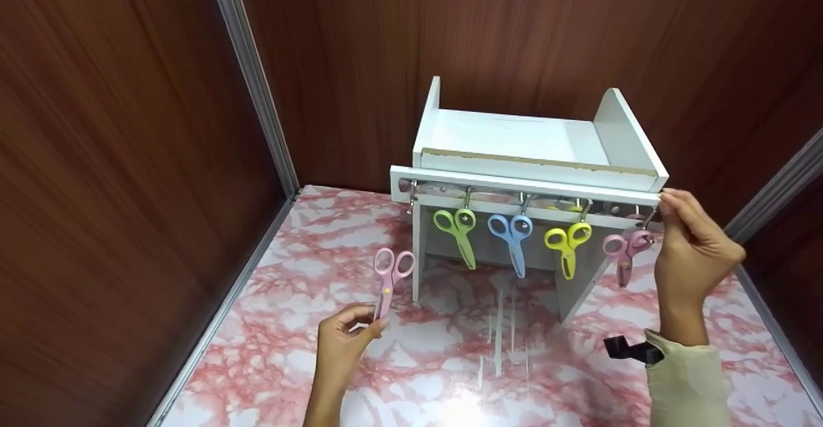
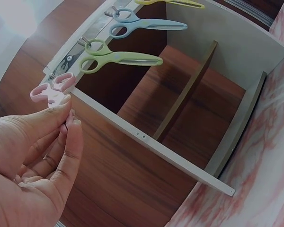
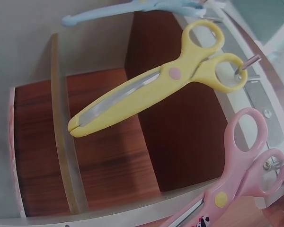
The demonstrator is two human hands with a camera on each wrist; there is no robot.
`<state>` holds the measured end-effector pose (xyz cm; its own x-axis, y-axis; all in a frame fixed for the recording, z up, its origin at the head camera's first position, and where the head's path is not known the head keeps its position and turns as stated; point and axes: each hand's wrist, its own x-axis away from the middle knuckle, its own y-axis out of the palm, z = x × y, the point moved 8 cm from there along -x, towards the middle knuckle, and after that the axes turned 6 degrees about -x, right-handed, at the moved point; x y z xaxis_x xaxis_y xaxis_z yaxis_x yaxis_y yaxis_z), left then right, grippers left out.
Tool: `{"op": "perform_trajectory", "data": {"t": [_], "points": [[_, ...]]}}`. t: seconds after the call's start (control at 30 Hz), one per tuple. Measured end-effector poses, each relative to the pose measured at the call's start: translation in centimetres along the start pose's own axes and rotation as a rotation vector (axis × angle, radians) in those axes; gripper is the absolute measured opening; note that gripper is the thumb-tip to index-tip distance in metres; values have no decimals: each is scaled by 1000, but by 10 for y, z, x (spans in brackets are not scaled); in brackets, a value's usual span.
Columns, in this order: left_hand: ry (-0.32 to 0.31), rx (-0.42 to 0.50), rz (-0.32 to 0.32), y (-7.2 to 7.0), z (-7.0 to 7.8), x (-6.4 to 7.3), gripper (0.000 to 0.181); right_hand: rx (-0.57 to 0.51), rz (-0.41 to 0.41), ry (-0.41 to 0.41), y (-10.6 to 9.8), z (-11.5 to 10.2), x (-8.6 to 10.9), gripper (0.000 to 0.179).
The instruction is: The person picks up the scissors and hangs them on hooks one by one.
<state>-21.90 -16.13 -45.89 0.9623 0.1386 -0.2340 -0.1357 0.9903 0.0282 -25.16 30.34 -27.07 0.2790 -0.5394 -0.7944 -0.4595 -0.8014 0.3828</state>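
Blades down, a pair of pink scissors (image 1: 386, 285) is pinched between the thumb and fingers of my left hand (image 1: 346, 343), its handle loops pointing up. A metal hook (image 1: 412, 197) at the rail's left end is above and right of these scissors. My right hand (image 1: 693, 256) grips the right end of the white hook rail (image 1: 527, 184) with thumb and fingertips. From the rail's other hooks hang green scissors (image 1: 458, 231), blue scissors (image 1: 512, 237), yellow scissors (image 3: 156, 85) and a second pair of pink scissors (image 3: 236, 175), the last beside my right hand.
The rail runs along the front of a white shelf unit (image 1: 514, 134) with raised sides, standing on a red-and-white marbled table (image 1: 289, 305). Brown wood-grain panels (image 1: 347, 60) rise behind and at both sides. A black strap piece (image 1: 633, 350) sticks out at the right sleeve.
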Motion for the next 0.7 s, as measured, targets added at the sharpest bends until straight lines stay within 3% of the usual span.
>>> {"op": "perform_trajectory", "data": {"t": [0.2,0.7], "points": [[26,4,1,3,24,1,16,14,3,5,-1,1,0,9],[74,11,24,5,36,-7,15,32,-1,-4,-2,1,0,9]]}}
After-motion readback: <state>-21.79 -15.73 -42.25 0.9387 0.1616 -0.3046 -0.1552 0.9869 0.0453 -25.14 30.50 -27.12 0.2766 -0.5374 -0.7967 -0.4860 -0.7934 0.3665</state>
